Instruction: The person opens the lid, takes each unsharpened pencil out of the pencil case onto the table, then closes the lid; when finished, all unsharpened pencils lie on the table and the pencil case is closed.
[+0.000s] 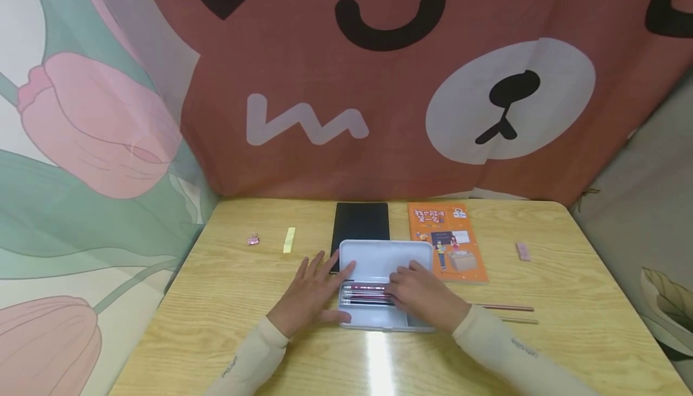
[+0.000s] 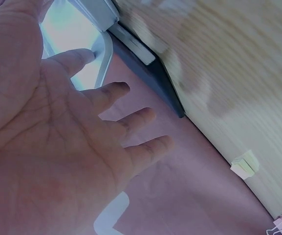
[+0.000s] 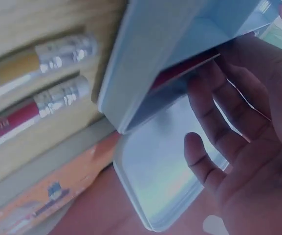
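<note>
A pale blue-white pencil case lies open on the table, its lid tipped back. Several pencils lie side by side in its long compartment. My left hand is spread at the case's left side, the thumb at the near left edge and the index finger on the lid; its palm fills the left wrist view. My right hand reaches into the right part of the case. Its thumb and fingers pinch a dark red pencil, partly hidden by the hand.
Two loose pencils lie right of the case, partly behind my right sleeve. Behind it are a black notebook and an orange book. A pink binder clip and yellow sticky notes sit left; a pink eraser lies right.
</note>
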The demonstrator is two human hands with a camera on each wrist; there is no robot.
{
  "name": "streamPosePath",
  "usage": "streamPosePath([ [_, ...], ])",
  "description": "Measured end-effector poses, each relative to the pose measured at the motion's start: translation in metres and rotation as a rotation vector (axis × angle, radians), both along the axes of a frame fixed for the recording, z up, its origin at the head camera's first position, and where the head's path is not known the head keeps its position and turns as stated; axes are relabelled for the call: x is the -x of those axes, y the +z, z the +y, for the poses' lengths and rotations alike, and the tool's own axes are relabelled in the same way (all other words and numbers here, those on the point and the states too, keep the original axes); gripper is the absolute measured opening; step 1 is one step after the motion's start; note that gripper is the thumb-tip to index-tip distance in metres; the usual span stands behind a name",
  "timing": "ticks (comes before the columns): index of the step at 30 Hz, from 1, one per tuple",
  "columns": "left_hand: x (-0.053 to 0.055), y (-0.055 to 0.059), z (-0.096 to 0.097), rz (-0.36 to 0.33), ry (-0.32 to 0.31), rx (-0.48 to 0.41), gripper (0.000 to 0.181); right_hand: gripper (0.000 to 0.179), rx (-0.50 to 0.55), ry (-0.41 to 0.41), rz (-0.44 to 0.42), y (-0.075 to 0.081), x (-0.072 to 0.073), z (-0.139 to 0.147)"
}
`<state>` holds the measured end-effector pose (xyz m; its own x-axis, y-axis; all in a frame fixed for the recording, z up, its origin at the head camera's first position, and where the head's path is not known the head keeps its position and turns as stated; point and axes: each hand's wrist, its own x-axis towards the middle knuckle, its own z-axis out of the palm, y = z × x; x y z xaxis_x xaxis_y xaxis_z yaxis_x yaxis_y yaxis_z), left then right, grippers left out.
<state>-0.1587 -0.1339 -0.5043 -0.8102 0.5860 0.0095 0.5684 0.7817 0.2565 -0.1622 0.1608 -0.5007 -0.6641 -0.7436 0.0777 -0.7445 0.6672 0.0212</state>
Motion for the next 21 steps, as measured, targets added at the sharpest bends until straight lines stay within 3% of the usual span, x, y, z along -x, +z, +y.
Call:
streamPosePath([
  [4, -0.001, 0.0, -0.001, 0.015, -0.012, -0.011, 0.103, 0.016, 0.085, -0.014, -0.061, -0.004, 0.001, 0.006],
  [7, -0.001, 0.0, -0.001, 0.022, -0.019, -0.015, 0.103, 0.015, 0.207, -0.066, -0.17, -0.005, 0.002, 0.014],
  [11, 0.0, 0.0, 0.001, 0.016, -0.014, -0.011, 0.102, 0.016, 0.374, -0.131, -0.323, 0.002, 0.001, 0.03],
  [14, 0.0, -0.002, 0.001, 0.019, -0.015, -0.011, 0.103, 0.018, 0.463, -0.159, -0.389, 0.01, -0.001, 0.041],
  [21, 0.0, -0.002, 0.0, 0.021, -0.022, -0.018, 0.103, 0.019, 0.648, -0.15, -0.349, 0.022, -0.005, 0.069],
])
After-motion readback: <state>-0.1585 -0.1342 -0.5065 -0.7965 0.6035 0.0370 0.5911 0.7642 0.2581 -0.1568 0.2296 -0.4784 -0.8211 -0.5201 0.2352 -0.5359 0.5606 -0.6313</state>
